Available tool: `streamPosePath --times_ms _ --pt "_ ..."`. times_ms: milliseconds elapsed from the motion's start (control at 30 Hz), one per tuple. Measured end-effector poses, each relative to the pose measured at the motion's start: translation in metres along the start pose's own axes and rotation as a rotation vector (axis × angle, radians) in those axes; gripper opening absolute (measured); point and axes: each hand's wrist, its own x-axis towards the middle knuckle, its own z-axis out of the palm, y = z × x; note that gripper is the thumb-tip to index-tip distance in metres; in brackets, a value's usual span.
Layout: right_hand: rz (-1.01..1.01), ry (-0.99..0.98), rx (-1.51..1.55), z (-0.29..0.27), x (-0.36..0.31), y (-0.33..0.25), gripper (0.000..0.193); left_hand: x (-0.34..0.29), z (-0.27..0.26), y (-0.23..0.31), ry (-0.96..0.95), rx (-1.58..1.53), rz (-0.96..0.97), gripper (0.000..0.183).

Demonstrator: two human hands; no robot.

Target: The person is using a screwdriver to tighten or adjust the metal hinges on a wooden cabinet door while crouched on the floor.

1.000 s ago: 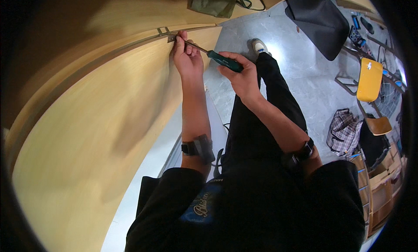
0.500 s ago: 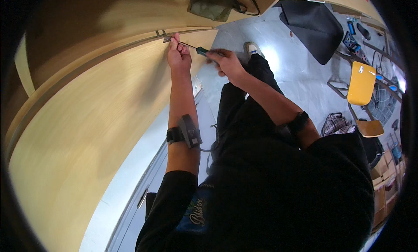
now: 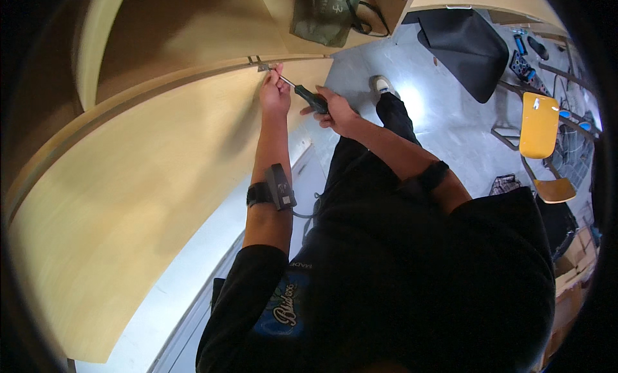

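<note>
My right hand point(image 3: 338, 113) is closed around the dark green handle of a screwdriver point(image 3: 310, 98), with the thumb lying along it. The screwdriver's metal shaft slants up and left toward a small metal fitting point(image 3: 262, 67) at the edge of a pale wooden panel point(image 3: 187, 141). Pinched around the shaft close to its tip are the fingers of my left hand point(image 3: 275, 96), right beside the fitting. These fingers partly hide the tip, so whether it sits in a screw cannot be made out.
Above the panel's edge is a wooden compartment with a dark green bag point(image 3: 324, 15) in it. A black board-like sheet point(image 3: 463, 47) stands at the upper right. Farther right are a yellow-backed chair point(image 3: 539, 125) and cardboard boxes point(image 3: 576, 260).
The view has shifted a little, so hands and panel appear slightly lower and to the right. My right hand has changed its hold on the handle, showing more of it.
</note>
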Motion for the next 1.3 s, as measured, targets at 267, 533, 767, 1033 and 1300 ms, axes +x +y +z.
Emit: streamPosePath --times_ms 267,533,767,1033,1300 --pt "-0.723 0.361 -0.572 0.009 0.013 0.013 0.011 -0.004 0.026 0.004 0.071 -0.004 -0.063 0.013" --pt "0.446 -0.324 0.391 -0.021 0.007 -0.019 0.03 0.001 0.013 0.008 0.03 0.037 -0.018 0.013" --pt "-0.274 0.241 -0.297 0.01 -0.006 -0.008 0.021 -0.003 0.021 0.006 0.147 0.144 0.034 0.012" --pt "0.241 -0.14 0.339 -0.009 -0.003 -0.015 0.02 0.003 0.009 0.006 -0.004 -0.021 -0.03 0.012" --pt "0.008 0.1 0.082 0.014 -0.008 -0.02 0.024 0.008 0.002 0.001 0.03 -0.109 -0.01 0.013"
